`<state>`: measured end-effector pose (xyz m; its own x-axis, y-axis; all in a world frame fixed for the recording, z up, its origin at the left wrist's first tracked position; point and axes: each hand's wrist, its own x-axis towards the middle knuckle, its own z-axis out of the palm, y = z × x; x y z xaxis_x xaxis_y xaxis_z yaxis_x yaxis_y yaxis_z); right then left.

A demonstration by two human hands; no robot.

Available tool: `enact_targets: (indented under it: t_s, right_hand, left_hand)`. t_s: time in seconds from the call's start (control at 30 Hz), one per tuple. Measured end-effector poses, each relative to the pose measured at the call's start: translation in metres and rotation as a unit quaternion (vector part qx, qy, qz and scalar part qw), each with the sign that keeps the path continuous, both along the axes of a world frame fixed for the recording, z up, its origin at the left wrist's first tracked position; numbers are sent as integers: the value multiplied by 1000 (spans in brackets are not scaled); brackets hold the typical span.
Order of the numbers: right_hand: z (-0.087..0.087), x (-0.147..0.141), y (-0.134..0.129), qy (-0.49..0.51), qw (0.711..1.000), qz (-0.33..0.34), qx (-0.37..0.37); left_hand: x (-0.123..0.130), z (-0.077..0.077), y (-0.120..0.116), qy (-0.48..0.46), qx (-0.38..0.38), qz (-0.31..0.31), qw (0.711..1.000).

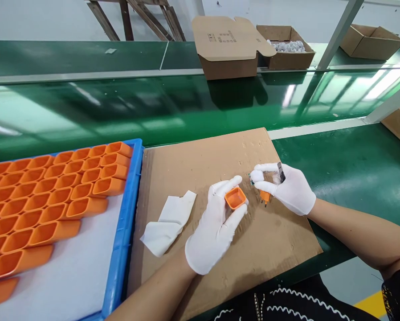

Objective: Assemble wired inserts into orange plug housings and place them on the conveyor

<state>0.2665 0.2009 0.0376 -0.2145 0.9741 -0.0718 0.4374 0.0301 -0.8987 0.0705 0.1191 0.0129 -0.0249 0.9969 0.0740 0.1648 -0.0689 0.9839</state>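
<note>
Gloved in white, my left hand point(216, 223) grips an orange housing point(235, 198) between thumb and fingers, its open end facing up. To its right, my gloved right hand point(285, 185) is closed around several small things. An orange plug piece with metal pins point(265, 197) hangs below its fingers. A small part with a greenish edge point(251, 179) shows at the fingertips, and a dark, narrow metal tool point(281, 172) sticks up from the palm side. Both hands are above a cardboard sheet point(200, 165), apart from each other.
At the left, a blue tray point(121, 240) holds rows of orange housings point(86, 207). A crumpled white paper point(169, 223) lies left of my left hand. Behind the green bench stand cardboard boxes point(231, 67), one with white parts point(288, 47). A metal post point(340, 33) rises at the right.
</note>
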Motion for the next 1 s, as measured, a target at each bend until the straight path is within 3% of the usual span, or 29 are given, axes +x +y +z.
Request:
enact_targets:
  t_s: [0.2,0.33,0.47,0.67,0.77,0.87,1.0]
  right_hand:
    - [-1,0,-1,13,1000,-9,9]
    - [-1,1,-2,26,999,-1,29]
    - [-2,2,-2,60,994,20,87]
    - [-9,4,-1,117,969,107,191]
    - [-9,4,-3,120,951,133,254]
    - [-4,4,-7,72,939,114,317]
    - [-2,5,-10,76,920,141,358]
  left_hand:
    - [3,-4,5,39,39,38,998]
    - [6,-4,7,53,13,66,996]
    - [9,0,8,-7,-30,106,994]
    - [8,3,9,66,-20,104,992]
    - [6,-2,8,90,10,99,991]
    - [3,-8,8,113,66,88,987]
    - [2,-12,8,138,139,79,977]
